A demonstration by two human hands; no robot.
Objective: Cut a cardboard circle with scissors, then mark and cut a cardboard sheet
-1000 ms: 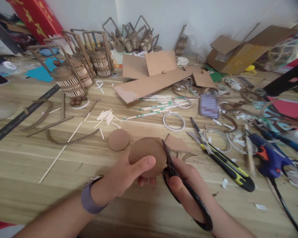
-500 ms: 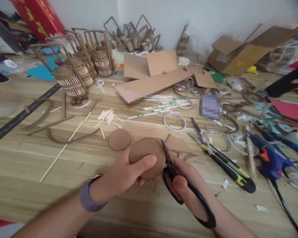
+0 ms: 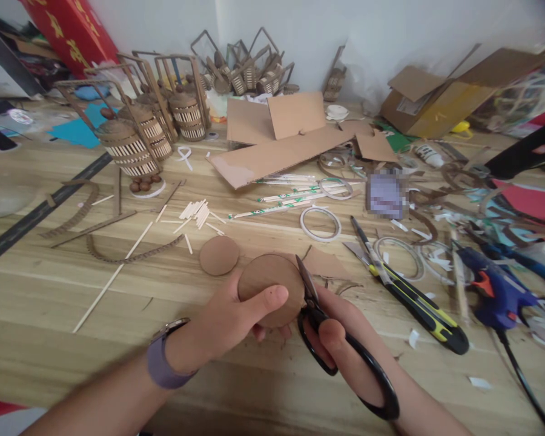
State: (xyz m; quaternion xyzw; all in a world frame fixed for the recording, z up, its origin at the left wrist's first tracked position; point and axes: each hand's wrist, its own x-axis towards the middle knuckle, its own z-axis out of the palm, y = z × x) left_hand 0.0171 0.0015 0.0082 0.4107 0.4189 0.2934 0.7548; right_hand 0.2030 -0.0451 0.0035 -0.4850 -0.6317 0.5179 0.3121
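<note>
My left hand (image 3: 240, 315) pinches a round cardboard disc (image 3: 267, 272), thumb flat on top and fingers underneath. In my right hand (image 3: 345, 345) is a pair of black-handled scissors (image 3: 315, 309), my thumb through one loop. The blades lie along the disc's right edge, the upper one showing and the lower one mostly hidden. A smaller cardboard disc (image 3: 218, 255) rests on the table just beyond my left hand. Behind the scissors lies a cardboard offcut (image 3: 329, 261) with thin trimmed strips near it.
A yellow-black utility knife (image 3: 418, 309) and a blue glue gun (image 3: 499, 284) lie to the right. Short white sticks (image 3: 195, 213) and flat cardboard pieces (image 3: 277, 151) are ahead. Small lidded baskets (image 3: 127, 145) with tall handles stand at back left, an open box (image 3: 440, 91) at back right.
Very little differs. The disc and scissors have shifted a touch to the right, and the scissor handles look slightly turned. Both hands keep their grip.
</note>
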